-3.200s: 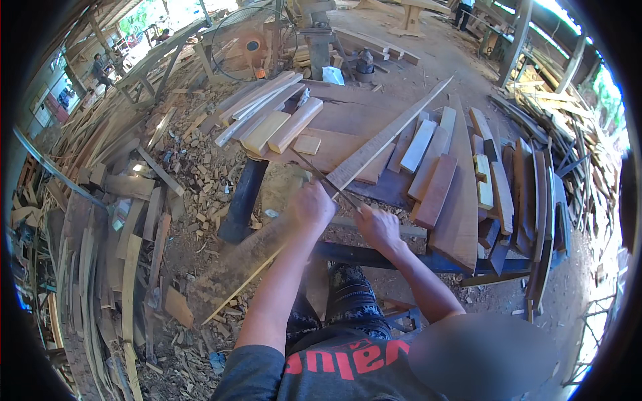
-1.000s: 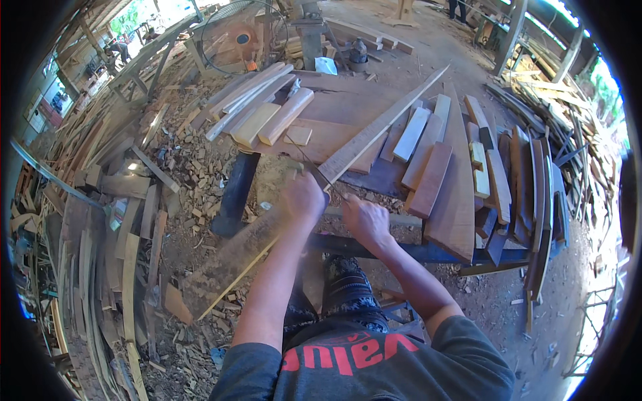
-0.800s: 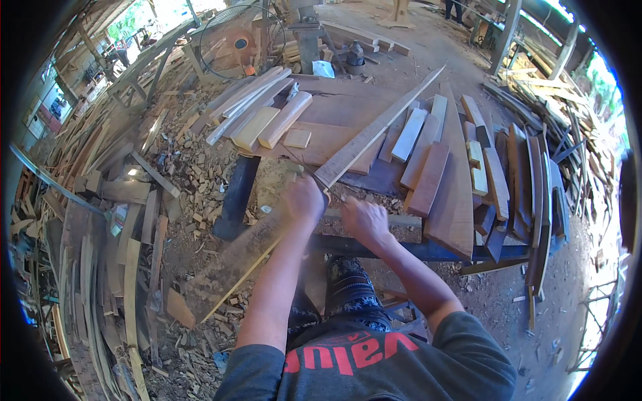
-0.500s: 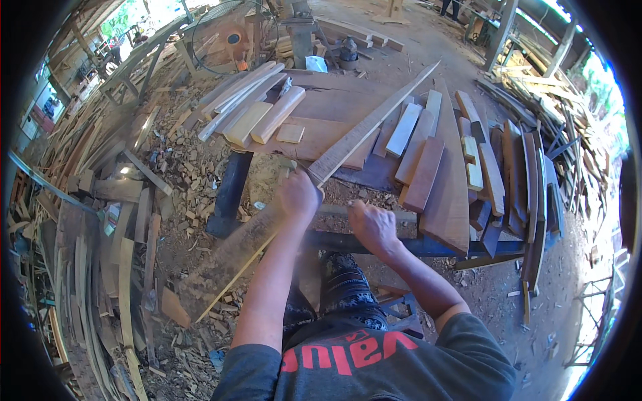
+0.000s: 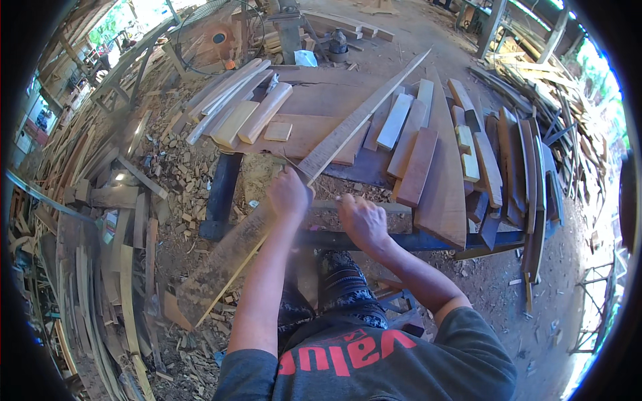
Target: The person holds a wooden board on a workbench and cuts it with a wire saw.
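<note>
A long, tapering wooden board (image 5: 341,139) runs diagonally from the far right of the bench down to my lower left. My left hand (image 5: 291,194) is closed round its middle part, the fingers wrapped over the edge. A thin sliver-like thing sticks up beside those fingers; its kind is too small to tell. To the right of the board, my right hand (image 5: 362,222) is held above the bench's near edge, fingers curled and thumb pressed in. What it pinches, if anything, I cannot make out. The board's near part (image 5: 224,257) looks blurred and dusty.
Wooden blocks (image 5: 418,167) and a wide tapered plank (image 5: 441,200) lie on the bench's right side. Shaped pieces (image 5: 265,112) and a small square block (image 5: 278,131) sit at its left. A dark bench rail (image 5: 428,242) crosses before me. Offcuts (image 5: 180,194) litter the ground.
The whole view has shifted slightly, so the bench and board appear a little higher and further left. Both hands stay closed in nearly the same places over the bench.
</note>
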A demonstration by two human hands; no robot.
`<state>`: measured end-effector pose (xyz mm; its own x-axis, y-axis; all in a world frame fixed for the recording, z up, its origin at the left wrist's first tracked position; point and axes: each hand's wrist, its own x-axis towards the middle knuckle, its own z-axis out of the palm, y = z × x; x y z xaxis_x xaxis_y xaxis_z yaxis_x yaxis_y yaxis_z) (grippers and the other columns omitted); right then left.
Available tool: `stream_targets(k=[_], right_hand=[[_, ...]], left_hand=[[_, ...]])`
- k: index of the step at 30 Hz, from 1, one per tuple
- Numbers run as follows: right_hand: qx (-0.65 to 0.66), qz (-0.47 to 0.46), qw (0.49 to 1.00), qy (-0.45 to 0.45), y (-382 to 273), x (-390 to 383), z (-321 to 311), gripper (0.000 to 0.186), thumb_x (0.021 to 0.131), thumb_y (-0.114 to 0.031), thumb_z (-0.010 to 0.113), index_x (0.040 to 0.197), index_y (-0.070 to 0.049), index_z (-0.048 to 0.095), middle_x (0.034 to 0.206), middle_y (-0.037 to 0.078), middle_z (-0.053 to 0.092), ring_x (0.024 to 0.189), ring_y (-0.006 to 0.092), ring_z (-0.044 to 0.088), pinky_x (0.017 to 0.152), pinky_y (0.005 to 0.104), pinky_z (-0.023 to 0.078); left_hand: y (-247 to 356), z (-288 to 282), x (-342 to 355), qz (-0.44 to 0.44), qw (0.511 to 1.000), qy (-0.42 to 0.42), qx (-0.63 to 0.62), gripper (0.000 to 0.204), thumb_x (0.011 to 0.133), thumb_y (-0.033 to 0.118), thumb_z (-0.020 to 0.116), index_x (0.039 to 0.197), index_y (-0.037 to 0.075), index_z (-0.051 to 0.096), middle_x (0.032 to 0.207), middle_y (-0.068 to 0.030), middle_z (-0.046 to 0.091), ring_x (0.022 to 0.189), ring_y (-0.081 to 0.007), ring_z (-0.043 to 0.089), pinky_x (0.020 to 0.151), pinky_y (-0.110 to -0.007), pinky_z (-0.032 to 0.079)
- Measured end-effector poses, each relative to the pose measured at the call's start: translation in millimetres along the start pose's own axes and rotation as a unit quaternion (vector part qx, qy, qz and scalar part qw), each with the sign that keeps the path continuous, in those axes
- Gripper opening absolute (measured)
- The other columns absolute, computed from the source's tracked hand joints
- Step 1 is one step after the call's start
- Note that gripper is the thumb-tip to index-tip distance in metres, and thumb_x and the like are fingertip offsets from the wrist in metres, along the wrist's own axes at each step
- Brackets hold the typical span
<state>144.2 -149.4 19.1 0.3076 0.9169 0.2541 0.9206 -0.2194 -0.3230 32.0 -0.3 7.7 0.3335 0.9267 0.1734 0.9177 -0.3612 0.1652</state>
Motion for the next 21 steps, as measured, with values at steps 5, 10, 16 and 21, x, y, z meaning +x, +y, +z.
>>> stream_targets(k=[5, 10, 16, 21], right_hand=[[0.001, -0.011, 1.000, 0.003, -5, 30, 23, 0.026, 0.097, -0.031, 0.050, 0.087, -0.008, 0.058, 0.075, 0.015, 0.067, 0.067, 0.0336, 0.068, 0.060, 0.0468, 0.054], [0.008, -0.002, 0.999, -0.044, 11, -6, -15, 0.024, 0.095, -0.028, 0.051, 0.085, -0.008, 0.059, 0.073, 0.015, 0.067, 0.069, 0.0349, 0.068, 0.064, 0.0492, 0.053], [0.017, -0.007, 0.999, -0.051, -4, 23, 6, 0.024, 0.094, -0.028, 0.051, 0.084, -0.007, 0.059, 0.071, 0.017, 0.067, 0.067, 0.0365, 0.068, 0.062, 0.0493, 0.053], [0.038, -0.020, 0.998, -0.044, 3, 23, -1, 0.025, 0.094, -0.027, 0.050, 0.083, -0.006, 0.058, 0.070, 0.018, 0.066, 0.067, 0.0373, 0.067, 0.062, 0.0503, 0.052]], left_hand=[[1, 5, 0, -0.003, 1.000, 0.022, -0.010, 0.039, 0.070, 0.028, 0.074, 0.099, 0.005, 0.059, 0.089, -0.0112, 0.068, 0.087, -0.0280, 0.068, 0.076, -0.044, 0.053], [-3, 9, -2, 0.006, 0.999, 0.045, 0.024, 0.035, 0.071, 0.027, 0.072, 0.096, 0.006, 0.059, 0.088, -0.0111, 0.068, 0.084, -0.0284, 0.069, 0.074, -0.045, 0.053], [2, 6, -1, 0.001, 0.999, 0.039, 0.012, 0.033, 0.072, 0.025, 0.071, 0.095, 0.006, 0.059, 0.090, -0.0109, 0.068, 0.083, -0.0288, 0.069, 0.074, -0.045, 0.052], [-3, 8, -1, 0.000, 1.000, 0.031, 0.000, 0.033, 0.072, 0.026, 0.071, 0.096, 0.006, 0.059, 0.090, -0.0104, 0.068, 0.085, -0.0280, 0.069, 0.074, -0.046, 0.052]])
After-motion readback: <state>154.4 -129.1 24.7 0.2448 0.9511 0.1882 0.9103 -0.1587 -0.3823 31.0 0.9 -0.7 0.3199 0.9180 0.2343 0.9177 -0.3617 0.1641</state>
